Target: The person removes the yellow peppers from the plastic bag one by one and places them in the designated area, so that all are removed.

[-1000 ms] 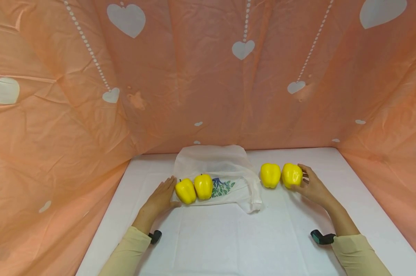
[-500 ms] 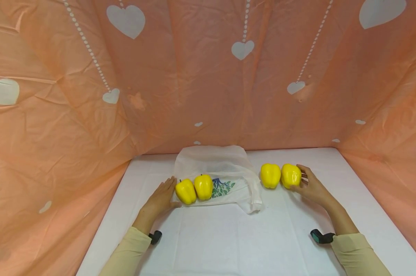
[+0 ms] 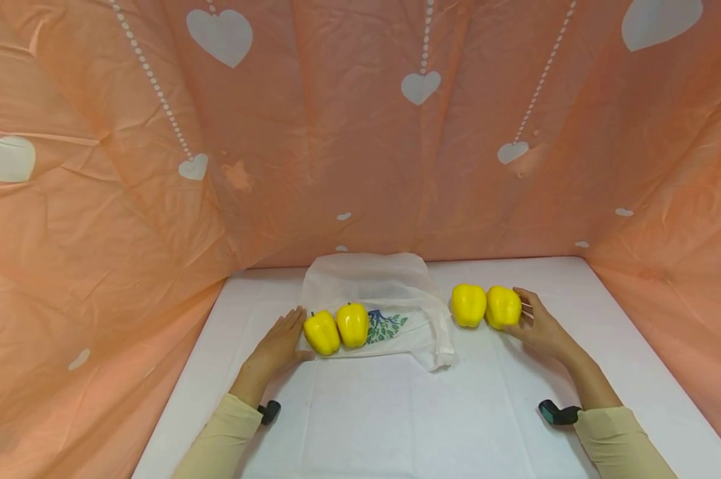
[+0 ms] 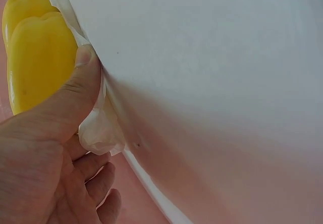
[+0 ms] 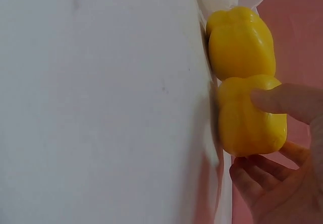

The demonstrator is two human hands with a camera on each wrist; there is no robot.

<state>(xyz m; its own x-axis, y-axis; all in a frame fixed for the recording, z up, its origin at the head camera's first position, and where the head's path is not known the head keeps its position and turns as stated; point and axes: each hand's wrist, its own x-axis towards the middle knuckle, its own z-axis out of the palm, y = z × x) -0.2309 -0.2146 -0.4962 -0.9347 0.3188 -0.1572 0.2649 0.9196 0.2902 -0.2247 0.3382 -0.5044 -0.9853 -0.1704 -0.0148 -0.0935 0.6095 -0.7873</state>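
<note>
A white drawstring bag [image 3: 363, 276] with a blue-green tree print lies flat on the table. Two yellow bell peppers [image 3: 352, 324] rest on its left part, side by side. My left hand [image 3: 279, 342] lies at the bag's left edge beside the leftmost pepper [image 3: 322, 332]; in the left wrist view the thumb [image 4: 83, 65] touches the bag's edge near a bunched corner [image 4: 101, 130]. Right of the bag, two more peppers stand together. My right hand [image 3: 540, 326] holds the outer pepper [image 3: 503, 308], thumb in front and fingers round its side, against the inner pepper [image 3: 469, 305].
The white-covered table [image 3: 366, 419] extends in front of the bag and to both sides. Orange curtains [image 3: 336, 133] with white hearts enclose the back and sides. Each wrist carries a small black camera [image 3: 558, 412].
The outer right pepper has shifted slightly left and toward me, with my right hand following it, closing up to its neighbour. My left hand and the bag have stayed put.
</note>
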